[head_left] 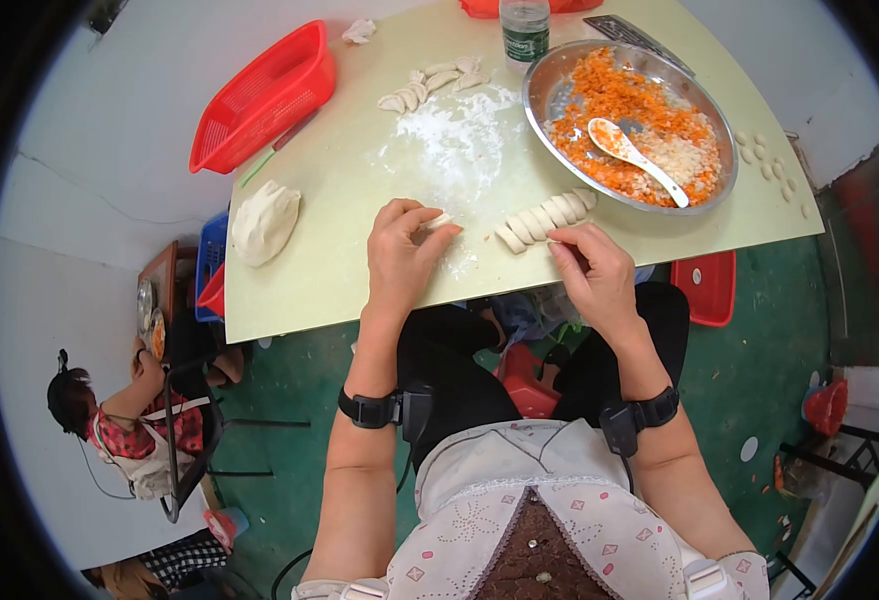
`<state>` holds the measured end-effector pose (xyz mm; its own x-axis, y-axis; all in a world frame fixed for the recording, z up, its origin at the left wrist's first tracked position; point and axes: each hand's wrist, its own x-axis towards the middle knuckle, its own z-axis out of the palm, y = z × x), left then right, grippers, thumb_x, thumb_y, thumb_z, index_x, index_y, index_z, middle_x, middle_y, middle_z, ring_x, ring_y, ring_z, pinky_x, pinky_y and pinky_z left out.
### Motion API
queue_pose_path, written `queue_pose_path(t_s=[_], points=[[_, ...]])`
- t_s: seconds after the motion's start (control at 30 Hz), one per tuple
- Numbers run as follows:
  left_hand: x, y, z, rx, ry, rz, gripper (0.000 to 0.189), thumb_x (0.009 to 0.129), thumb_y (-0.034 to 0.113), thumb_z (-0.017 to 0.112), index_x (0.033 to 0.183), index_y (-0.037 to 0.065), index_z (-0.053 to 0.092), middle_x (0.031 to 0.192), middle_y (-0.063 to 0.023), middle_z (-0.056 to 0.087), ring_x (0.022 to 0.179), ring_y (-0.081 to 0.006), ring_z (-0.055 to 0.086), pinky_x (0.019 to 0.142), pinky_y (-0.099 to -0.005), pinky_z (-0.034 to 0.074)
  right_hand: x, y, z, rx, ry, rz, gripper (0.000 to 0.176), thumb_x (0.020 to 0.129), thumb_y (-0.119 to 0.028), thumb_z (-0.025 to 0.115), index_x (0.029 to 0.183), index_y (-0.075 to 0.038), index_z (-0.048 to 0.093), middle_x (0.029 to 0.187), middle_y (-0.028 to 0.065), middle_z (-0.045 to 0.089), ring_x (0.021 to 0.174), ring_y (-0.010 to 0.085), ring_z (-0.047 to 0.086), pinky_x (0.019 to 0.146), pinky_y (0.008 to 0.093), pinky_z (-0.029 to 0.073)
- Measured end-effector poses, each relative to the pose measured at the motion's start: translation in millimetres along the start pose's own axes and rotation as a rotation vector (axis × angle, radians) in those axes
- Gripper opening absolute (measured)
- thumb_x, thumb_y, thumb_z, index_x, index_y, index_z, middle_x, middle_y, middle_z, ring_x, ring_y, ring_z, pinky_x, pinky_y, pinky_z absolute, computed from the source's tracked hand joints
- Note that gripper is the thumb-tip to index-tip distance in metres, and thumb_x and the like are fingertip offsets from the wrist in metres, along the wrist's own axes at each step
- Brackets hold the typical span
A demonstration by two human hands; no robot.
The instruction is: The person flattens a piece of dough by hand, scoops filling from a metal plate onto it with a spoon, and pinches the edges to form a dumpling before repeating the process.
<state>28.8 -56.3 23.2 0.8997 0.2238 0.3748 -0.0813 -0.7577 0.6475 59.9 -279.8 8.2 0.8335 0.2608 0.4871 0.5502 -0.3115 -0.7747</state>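
At the frame's centre, the left hand (399, 250) clamps a dough piece (440, 221). The dough row (543, 219), long axis rising to upper right, lies nearer the right hand (599, 272), just above it; whether this grip is closed, one cannot tell.

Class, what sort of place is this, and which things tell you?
Likely a kitchen or food workroom: dough pieces, a bowl of chopped orange food, and a table dusted with white powder.

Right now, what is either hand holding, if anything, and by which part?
Left hand: a small dough piece between thumb and fingers, the gripped part mostly hidden. Right hand: fingertips beside the dough row; any hold there cannot be told.
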Motion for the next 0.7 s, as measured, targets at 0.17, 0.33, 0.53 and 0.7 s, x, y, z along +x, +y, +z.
queue_pose_path(t_s=[0.17,0.33,0.53,0.7], points=[[-4.7,2.6,-7.6,0.141,-0.050,0.117,0.053,0.066,0.016,0.072,0.114,-0.002,0.054,0.118,-0.0151,0.052,0.112,-0.0285,0.045,0.092,-0.0352,0.037,0.2,1.3,0.6,0.004,0.009,-0.030,0.009,0.078,-0.002,0.059,0.086,0.000,0.062,0.071,0.0073,0.056,0.055,0.0144,0.050,0.049,0.0241,0.038],[-9.9,10.9,-9.2,0.351,-0.318,0.325,0.064,0.080,0.027,0.058,0.132,0.001,0.032,0.139,-0.0168,0.030,0.130,-0.0304,0.024,0.103,-0.0464,0.020,-1.0,0.0,-0.6,-0.012,0.003,-0.029,0.009,0.077,-0.002,0.059,0.086,0.000,0.062,0.071,0.0081,0.056,0.055,0.0153,0.051,0.049,0.0246,0.039],[-24.0,11.7,-13.7,0.476,-0.449,0.289,0.063,0.089,0.039,0.041,0.136,0.002,0.025,0.142,-0.0158,0.023,0.132,-0.0313,0.020,0.105,-0.0513,0.013,-0.4,0.1,-0.8,-0.024,0.022,-0.040,0.008,0.074,-0.003,0.060,0.082,-0.002,0.062,0.073,0.0102,0.059,0.064,0.0258,0.058,0.056,0.0318,0.045],[-20.6,11.6,-19.3,0.366,-0.513,0.236,0.061,0.091,0.037,0.037,0.138,0.002,0.020,0.144,-0.0155,0.019,0.134,-0.0299,0.016,0.105,-0.0510,0.008,-0.3,-1.7,-0.2,-0.022,0.011,-0.020,0.008,0.074,-0.004,0.060,0.082,-0.002,0.062,0.075,0.0104,0.060,0.065,0.0264,0.058,0.057,0.0322,0.045]])
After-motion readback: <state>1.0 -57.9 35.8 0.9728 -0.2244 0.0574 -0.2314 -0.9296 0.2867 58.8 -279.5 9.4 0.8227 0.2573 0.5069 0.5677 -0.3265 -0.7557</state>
